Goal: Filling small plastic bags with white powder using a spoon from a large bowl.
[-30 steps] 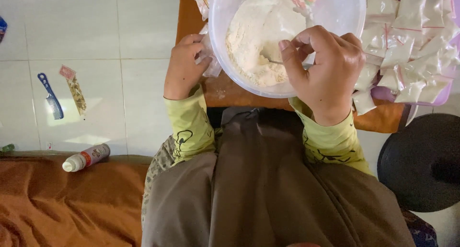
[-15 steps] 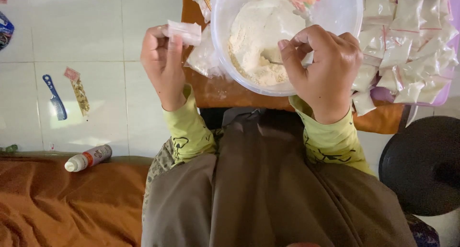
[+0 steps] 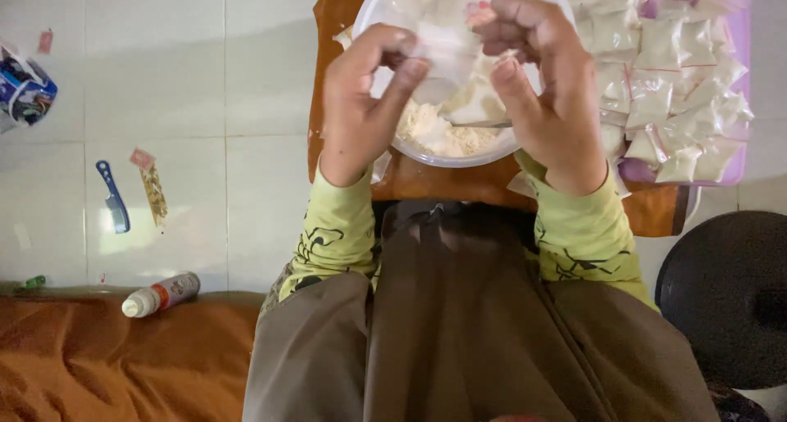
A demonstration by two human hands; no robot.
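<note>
Both hands meet over a clear plastic bowl [image 3: 373, 12] that holds pale powder [image 3: 430, 127]. My left hand [image 3: 361, 102] and my right hand [image 3: 537, 78] pinch a small clear plastic bag [image 3: 438, 49] between their fingertips, above the powder. A metal spoon handle [image 3: 479, 124] lies in the powder under the hands. The bowl rests on a brown wooden board [image 3: 426, 180].
A purple tray [image 3: 734, 164] piled with several small filled white bags [image 3: 680, 86] sits to the right. On the tiled floor at left lie a blue comb [image 3: 112, 197], a narrow packet [image 3: 152, 188], a white bottle [image 3: 160, 294] and an orange cloth [image 3: 106, 360]. A black round object [image 3: 725, 299] is at right.
My left hand lifted an empty bag from beside the bowl and brought it over the powder. My right hand let go of the spoon and rose to grip the bag too.
</note>
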